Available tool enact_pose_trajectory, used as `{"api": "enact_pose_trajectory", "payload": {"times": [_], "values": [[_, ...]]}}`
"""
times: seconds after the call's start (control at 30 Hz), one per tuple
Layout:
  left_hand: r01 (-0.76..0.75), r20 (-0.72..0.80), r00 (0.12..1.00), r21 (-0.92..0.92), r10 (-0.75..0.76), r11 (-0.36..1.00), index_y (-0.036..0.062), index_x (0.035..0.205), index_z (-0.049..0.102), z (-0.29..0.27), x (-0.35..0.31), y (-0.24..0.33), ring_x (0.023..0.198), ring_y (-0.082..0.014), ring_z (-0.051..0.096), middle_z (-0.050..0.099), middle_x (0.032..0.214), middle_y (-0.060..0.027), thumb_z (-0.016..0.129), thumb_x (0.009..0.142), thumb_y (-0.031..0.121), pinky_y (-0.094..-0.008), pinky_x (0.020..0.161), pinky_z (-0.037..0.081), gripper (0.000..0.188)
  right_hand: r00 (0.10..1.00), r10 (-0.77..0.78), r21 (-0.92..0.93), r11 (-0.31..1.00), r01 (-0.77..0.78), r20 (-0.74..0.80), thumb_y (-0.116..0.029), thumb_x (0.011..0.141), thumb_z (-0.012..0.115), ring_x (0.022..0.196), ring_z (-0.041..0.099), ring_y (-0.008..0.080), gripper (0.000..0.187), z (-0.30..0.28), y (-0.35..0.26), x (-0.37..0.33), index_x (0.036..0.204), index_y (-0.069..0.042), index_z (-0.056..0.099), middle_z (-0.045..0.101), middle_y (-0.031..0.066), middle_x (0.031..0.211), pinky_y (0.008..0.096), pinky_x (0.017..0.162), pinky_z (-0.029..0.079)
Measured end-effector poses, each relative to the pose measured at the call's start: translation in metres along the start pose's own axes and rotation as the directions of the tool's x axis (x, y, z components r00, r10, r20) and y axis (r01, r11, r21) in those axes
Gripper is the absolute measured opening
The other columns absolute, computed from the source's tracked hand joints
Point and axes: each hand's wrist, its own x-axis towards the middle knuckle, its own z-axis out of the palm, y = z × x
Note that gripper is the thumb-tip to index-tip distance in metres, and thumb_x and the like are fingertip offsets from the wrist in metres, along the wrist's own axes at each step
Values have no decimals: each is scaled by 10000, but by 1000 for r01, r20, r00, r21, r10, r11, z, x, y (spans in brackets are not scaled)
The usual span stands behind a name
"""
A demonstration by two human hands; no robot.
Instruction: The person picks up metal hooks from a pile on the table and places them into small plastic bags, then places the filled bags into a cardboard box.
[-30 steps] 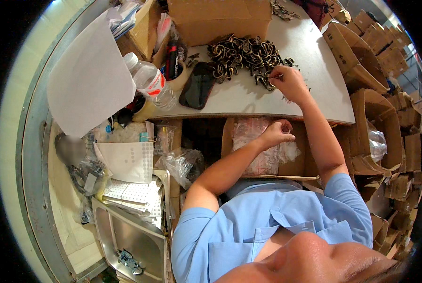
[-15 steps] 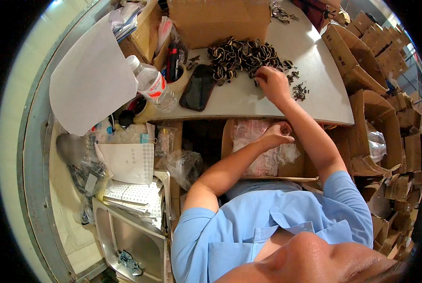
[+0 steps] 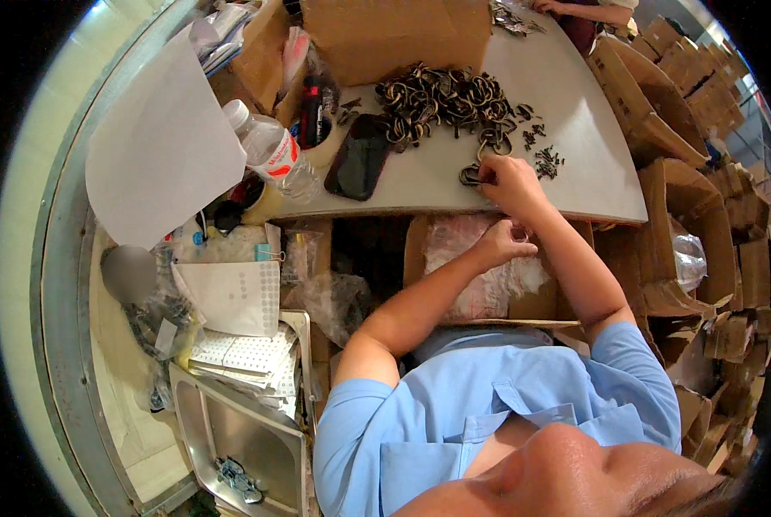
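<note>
Right hand: forearm angled from near right toward far left, wrist bent, fingers pointing down above the near part of the white table. Thumb and fingertips are pinched on a dark buckle. Left hand: nearer the body, just beside the right forearm, above an open carton with plastic bags. Its fingers are curled, with a narrow gap between forefinger and thumb; whether they hold anything cannot be told.

The pinched buckle lies near the table's near edge, looped and dark; its finer shape is hidden by the fingers. Beyond it, a heap of buckles shows curved black pieces with pale brassy edges, tangled together, a few trailing toward the right hand. Small dark pieces are scattered to the right of the heap; a black phone lies to its left.

Farther left, a clear bottle leans, its white label bearing red lettering and a red shape. Printed dots line the right side of a pale sheet at near left.
</note>
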Motion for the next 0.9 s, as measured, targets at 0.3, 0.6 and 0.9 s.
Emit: {"api": "enact_pose_trajectory", "payload": {"times": [0.3,0.6,0.9], "values": [[-49,-38,998,36,51,998,41,850,546,5,-4,9,683,-84,526,548,747,-3,735,701,123,-244,624,446,254,995,-49,580,810,87,-81,-32,733,665,712,601,141,142,-5,39,-29,864,-10,616,622,55,763,275,648,479],[-78,-109,992,-71,70,994,67,894,557,5,-6,21,731,-75,524,558,810,8,725,741,85,-222,634,434,228,962,241,946,264,-189,125,-20,826,615,796,595,111,134,-9,76,-53,955,3,587,595,33,873,246,723,521],[-63,-80,995,-80,57,995,55,950,581,0,-10,34,762,-81,526,571,842,5,733,732,97,-234,657,440,270,952,62,948,-131,-290,299,-22,816,627,760,621,133,130,-22,83,-66,943,-29,599,617,33,843,248,696,532]]}}
